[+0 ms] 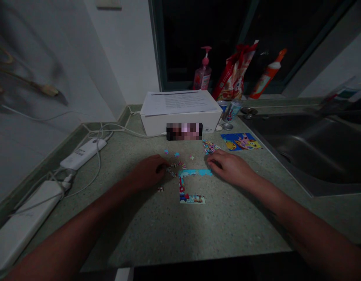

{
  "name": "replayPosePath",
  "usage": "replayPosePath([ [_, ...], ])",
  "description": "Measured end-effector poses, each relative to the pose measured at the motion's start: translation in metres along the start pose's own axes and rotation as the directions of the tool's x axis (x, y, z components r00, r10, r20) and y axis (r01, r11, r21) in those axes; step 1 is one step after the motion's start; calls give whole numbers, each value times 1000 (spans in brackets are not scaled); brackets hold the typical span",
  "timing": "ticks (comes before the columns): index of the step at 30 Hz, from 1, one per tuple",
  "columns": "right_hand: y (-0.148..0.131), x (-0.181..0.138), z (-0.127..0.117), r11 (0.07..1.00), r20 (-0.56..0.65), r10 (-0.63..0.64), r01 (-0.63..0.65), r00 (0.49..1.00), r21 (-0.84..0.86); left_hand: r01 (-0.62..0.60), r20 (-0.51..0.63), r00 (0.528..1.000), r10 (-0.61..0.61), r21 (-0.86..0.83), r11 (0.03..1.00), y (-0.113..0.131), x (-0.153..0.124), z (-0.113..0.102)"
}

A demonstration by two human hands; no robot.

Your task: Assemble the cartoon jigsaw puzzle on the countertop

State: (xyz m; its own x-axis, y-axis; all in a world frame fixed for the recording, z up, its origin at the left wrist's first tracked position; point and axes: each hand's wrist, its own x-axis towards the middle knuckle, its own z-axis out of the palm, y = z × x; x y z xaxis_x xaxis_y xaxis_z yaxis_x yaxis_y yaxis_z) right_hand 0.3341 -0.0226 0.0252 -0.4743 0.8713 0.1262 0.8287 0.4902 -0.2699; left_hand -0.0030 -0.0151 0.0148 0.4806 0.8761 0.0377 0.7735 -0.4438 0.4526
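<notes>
A partly joined jigsaw puzzle point(182, 187) lies flat on the counter, with a light-blue top strip, a left side and a bottom strip forming a C shape. My left hand point(149, 171) rests left of it, its fingers curled by some loose puzzle pieces point(173, 169); what they hold, if anything, is hidden. Beyond the puzzle's top right corner is my right hand point(230, 166), closed with thumb and fingertips together beside a heap of puzzle pieces point(210, 146). I cannot make out anything between those fingertips. A few blue pieces point(176, 154) lie apart between the hands.
Behind the pieces, a phone point(184, 132) leans on a white box point(151, 121) topped by a printed sheet point(183, 102). A colourful picture card point(241, 141) lies near the sink point(315, 148). Cans point(233, 111) stand behind it. Power strips point(28, 214) and cables line the left.
</notes>
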Motion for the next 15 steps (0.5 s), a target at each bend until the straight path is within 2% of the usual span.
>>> replayPosePath([
  [5, 0, 0, 0, 1000, 0, 1, -1, 1000, -3, 29, 24, 999, -29, 8, 1000, 1, 0, 0],
  [15, 1, 0, 2, 999, -21, -21, 22, 1000, 24, -3, -25, 1000, 4, 16, 1000, -1, 0, 2],
])
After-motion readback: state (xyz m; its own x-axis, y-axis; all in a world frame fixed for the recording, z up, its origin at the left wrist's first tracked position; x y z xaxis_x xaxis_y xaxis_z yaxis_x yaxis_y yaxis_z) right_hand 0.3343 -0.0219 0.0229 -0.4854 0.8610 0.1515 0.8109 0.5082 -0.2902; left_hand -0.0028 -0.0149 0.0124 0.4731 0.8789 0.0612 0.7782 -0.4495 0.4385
